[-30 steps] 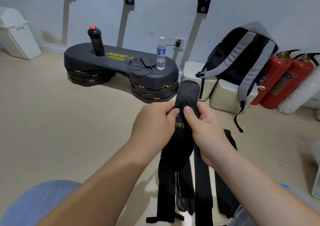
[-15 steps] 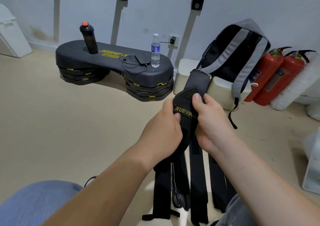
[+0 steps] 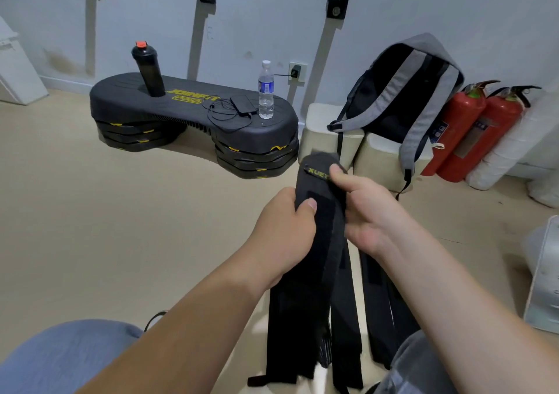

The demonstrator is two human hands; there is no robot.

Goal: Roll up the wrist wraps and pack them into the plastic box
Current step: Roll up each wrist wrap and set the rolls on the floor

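Containers, L→R: white bin (image 3: 15,73) at the 9 o'clock edge, cropped by the frame. Black shaker bottle (image 3: 148,70) with an orange cap stands upright on the black step platform (image 3: 121,103) at 10 o'clock. Clear water bottle (image 3: 266,91) is upright on the platform's right end, near 12. Grey/black backpack (image 3: 402,97) at 1 o'clock sits on two beige blocks (image 3: 329,142) and leans on the wall; can't tell if it's zipped. Plastic box (image 3: 544,275) is at the 4 o'clock edge, mostly out of frame, contents not visible.

Held wrap (image 3: 317,230): centre frame, in the air, top end folded over with yellow lettering. Left grip (image 3: 284,236) pinches it, thumb on the front face. Right grip (image 3: 372,215) pinches the folded top, thumb on the lettering. The tail hangs toward 6 o'clock.

Loose wraps (image 3: 378,300) lie flat on the floor (image 3: 151,227) at 5–6 o'clock, partly behind the held wrap and the right forearm.

Around: black pack and cable (image 3: 242,106) just beside the water bottle; wall socket (image 3: 298,71) behind it, plug in. Two red extinguishers (image 3: 459,133) at 2 o'clock, white rolls (image 3: 520,145) just right of them.

Hidden: only "XUE" of the lettering reads. The fingers behind the wrap are out of sight.
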